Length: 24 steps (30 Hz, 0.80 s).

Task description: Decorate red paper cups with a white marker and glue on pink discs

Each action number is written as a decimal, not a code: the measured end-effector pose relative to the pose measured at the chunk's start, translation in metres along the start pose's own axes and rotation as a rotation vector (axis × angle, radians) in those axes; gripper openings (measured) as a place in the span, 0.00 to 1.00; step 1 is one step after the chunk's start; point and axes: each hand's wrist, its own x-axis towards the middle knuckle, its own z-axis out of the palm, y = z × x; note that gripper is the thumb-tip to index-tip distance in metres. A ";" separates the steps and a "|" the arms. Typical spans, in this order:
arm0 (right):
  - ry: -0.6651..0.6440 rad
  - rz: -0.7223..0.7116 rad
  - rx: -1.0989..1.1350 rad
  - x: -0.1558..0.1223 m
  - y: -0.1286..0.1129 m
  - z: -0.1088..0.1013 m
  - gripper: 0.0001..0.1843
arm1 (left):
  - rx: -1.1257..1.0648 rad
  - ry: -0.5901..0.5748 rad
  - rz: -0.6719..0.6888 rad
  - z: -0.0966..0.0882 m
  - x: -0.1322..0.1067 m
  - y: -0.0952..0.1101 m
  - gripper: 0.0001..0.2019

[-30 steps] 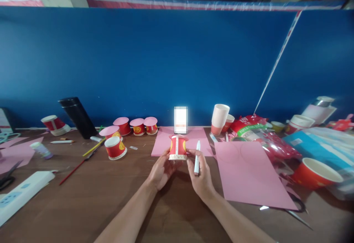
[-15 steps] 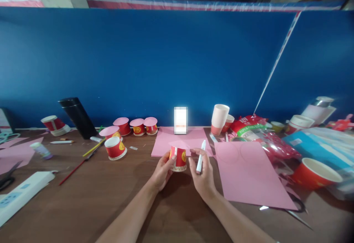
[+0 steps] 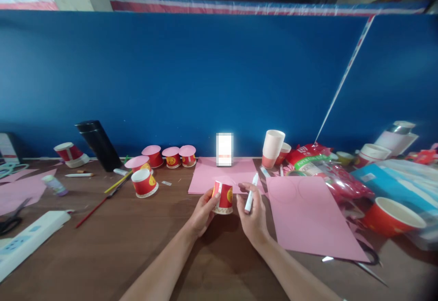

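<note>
My left hand (image 3: pixel 203 212) is closed around the left side of a red paper cup (image 3: pixel 224 197) with a yellow emblem and a patterned pale rim at its lower end. The cup is held over the brown table (image 3: pixel 137 255), in front of some pink paper (image 3: pixel 205 177). Just right of the cup, my right hand (image 3: pixel 253 214) holds a white marker (image 3: pixel 251 196), tilted with one end up. The fingers of that hand are curled and stay apart from the cup. Further left stands another red cup (image 3: pixel 143 183), upside down, with a bare white top.
Several red cups topped with pink discs (image 3: pixel 171 151) stand at the back. A black flask (image 3: pixel 98 145) and power strip (image 3: pixel 30 241) are left. Right are a pink sheet (image 3: pixel 308 214), white stacked cups (image 3: pixel 273 145), a red cup (image 3: pixel 393 216) and scissors (image 3: pixel 371 253).
The cup in my left hand has turned and tilted slightly, showing more of its white stripe. The marker has shifted slightly right with my right hand.
</note>
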 end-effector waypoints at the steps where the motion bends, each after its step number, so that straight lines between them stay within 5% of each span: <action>1: 0.011 -0.002 -0.005 0.000 0.000 0.000 0.13 | -0.010 0.009 -0.003 -0.001 0.000 0.000 0.16; 7: -0.029 0.050 -0.020 0.000 0.012 0.005 0.16 | -0.168 0.053 -0.065 -0.007 0.003 -0.003 0.16; 14: -0.147 0.175 -0.091 -0.001 0.026 0.009 0.21 | -0.215 -0.036 -0.159 -0.014 0.002 0.005 0.24; 24: -0.160 0.083 -0.123 -0.009 0.027 0.008 0.24 | -0.282 0.080 -0.087 -0.014 0.000 0.008 0.20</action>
